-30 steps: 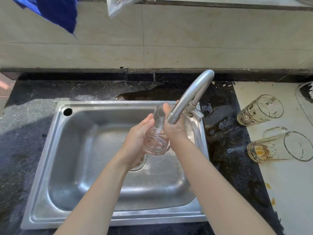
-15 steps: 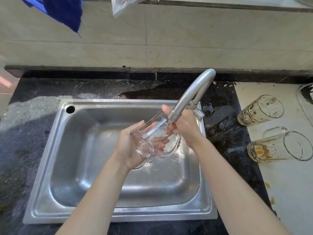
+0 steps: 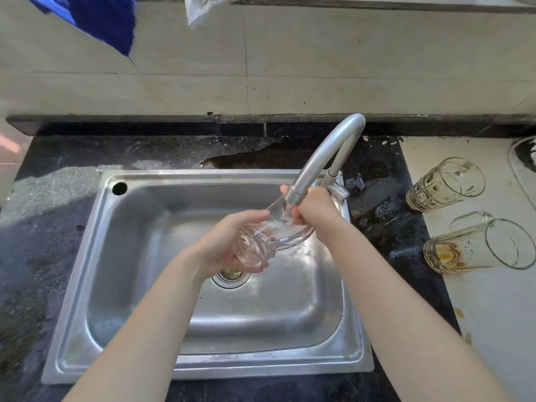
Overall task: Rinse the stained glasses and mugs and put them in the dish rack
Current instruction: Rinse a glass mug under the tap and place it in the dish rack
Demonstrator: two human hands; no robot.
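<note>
Over the sink (image 3: 203, 369), toward its right wall, my left grip (image 3: 223, 248) curls round the base of the clear glass (image 3: 255, 250) and my right grip (image 3: 314, 210) pinches its rim. The glass's long axis tilts, mouth up-right under the running faucet (image 3: 324, 158). There is open basin to the left. Two brown-stained glasses (image 3: 475, 245) lie sideways on the desk's (image 3: 493, 314) right edge.

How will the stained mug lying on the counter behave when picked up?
Lying on its side, the stained mug may roll if nudged, though its handle probably checks that. Clear glass: likely rigid and fragile. Brown residue might drip.
</note>
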